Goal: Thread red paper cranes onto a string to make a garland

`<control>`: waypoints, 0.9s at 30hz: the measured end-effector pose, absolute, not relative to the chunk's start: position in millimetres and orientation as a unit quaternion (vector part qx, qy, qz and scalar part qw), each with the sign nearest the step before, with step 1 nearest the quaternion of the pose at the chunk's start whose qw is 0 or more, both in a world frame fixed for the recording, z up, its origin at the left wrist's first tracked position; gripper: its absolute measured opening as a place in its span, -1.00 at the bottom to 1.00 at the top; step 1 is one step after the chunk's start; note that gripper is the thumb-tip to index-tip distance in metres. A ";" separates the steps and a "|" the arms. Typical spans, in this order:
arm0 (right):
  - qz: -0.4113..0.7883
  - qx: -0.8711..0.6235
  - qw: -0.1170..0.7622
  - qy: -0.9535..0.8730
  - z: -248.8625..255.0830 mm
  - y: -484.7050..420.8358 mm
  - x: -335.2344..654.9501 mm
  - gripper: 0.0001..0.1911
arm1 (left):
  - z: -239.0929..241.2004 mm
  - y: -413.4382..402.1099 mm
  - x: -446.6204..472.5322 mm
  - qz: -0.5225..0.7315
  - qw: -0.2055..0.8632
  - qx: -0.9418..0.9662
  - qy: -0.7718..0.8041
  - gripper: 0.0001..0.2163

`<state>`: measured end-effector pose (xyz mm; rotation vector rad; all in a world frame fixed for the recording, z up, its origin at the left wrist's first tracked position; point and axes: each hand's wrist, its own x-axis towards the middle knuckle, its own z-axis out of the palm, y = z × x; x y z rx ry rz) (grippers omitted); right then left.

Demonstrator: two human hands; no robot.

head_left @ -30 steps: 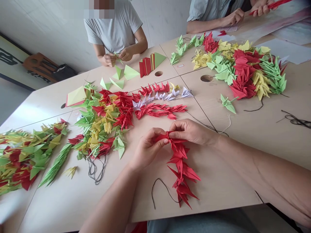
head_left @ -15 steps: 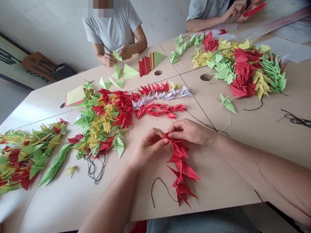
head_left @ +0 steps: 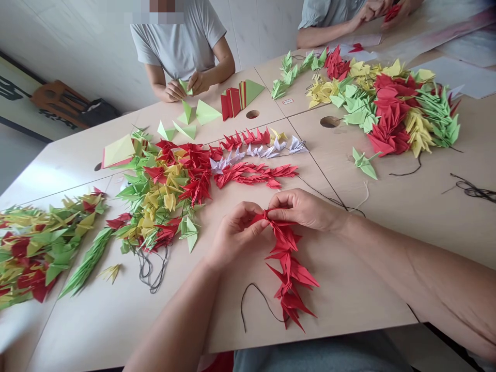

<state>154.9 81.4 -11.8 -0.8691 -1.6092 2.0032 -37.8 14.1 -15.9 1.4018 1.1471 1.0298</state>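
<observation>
A string of red paper cranes [head_left: 289, 258] lies down the table towards me, its top end raised in my fingers. My left hand [head_left: 242, 230] pinches the topmost red crane from the left, thumb against forefinger. On the other side of the same crane, my right hand [head_left: 304, 209] is closed in a pinch, knuckles up. Where my fingertips meet, the small folds are partly hidden. A dark cord [head_left: 258, 287] curls out from the lower end of the string. Just beyond my hands lies another red crane string [head_left: 251, 176].
A heap of mixed paper cranes [head_left: 166, 191] covers the middle left, with another pile [head_left: 42, 243] farther left. Strung cranes [head_left: 393, 113] lie at the back right near a loose green crane [head_left: 364, 163]. Across the table, one person [head_left: 180, 46] folds green paper; another handles red paper.
My hands and the red string stay almost in place, with only slight finger motion. Across the table, the second person's red paper has come lower and the green paper has shifted a little.
</observation>
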 end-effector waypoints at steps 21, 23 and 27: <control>0.738 -0.318 0.194 -0.563 -12.7 82.7 154.8 -0.62 | -12.2 12.4 -33.1 0.427 0.481 0.576 0.504 -0.88; 0.740 -0.321 0.199 -0.557 -11.7 82.7 154.6 -0.63 | -13.1 12.5 -34.0 0.425 0.481 0.579 0.503 -0.88; 0.746 -0.320 0.202 -0.548 -10.5 82.4 154.4 -0.64 | -13.8 13.5 -33.8 0.441 0.508 0.559 0.484 -0.87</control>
